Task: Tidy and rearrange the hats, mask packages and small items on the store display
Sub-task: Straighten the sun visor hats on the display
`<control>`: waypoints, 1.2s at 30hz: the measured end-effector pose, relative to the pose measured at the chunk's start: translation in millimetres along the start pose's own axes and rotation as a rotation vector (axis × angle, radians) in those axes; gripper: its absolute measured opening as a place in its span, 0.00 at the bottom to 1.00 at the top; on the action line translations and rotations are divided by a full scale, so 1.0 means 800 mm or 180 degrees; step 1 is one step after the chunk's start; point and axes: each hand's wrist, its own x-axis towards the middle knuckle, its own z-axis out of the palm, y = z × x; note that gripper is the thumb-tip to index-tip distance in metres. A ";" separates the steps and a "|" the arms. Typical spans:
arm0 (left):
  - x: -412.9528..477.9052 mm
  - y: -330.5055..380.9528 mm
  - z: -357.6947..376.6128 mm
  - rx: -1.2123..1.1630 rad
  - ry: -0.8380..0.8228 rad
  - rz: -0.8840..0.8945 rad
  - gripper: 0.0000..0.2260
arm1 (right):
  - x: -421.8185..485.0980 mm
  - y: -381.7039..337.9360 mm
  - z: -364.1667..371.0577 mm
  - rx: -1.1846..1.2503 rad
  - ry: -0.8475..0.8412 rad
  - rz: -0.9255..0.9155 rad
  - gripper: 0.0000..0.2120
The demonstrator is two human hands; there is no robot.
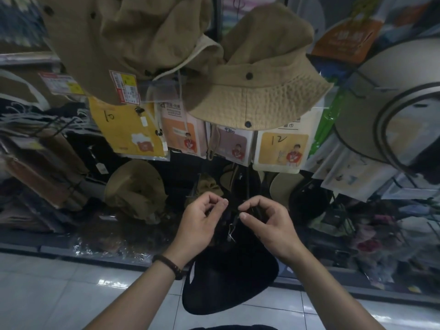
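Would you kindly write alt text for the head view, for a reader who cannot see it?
The left hand and right hand pinch a dark cord atop a black hat. Tan hats and mask packages hang above.

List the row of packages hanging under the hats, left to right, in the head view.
Yellow package marked 10 → orange package → mauve package → tan package marked 12.

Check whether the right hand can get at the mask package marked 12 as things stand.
Probably yes, once freed: the right hand pinches the black hat now. The package marked 12 hangs above it, face uncovered; the tan bucket hat overlaps only its top.
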 end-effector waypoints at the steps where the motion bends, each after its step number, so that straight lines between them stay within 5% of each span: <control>1: 0.000 0.002 0.002 -0.0011 0.0015 -0.0035 0.07 | 0.001 -0.001 -0.001 -0.0026 0.0053 -0.0009 0.08; 36: -0.019 0.021 0.033 -0.0725 0.0026 -0.0646 0.14 | -0.011 0.011 0.004 -0.0287 0.0270 -0.0202 0.06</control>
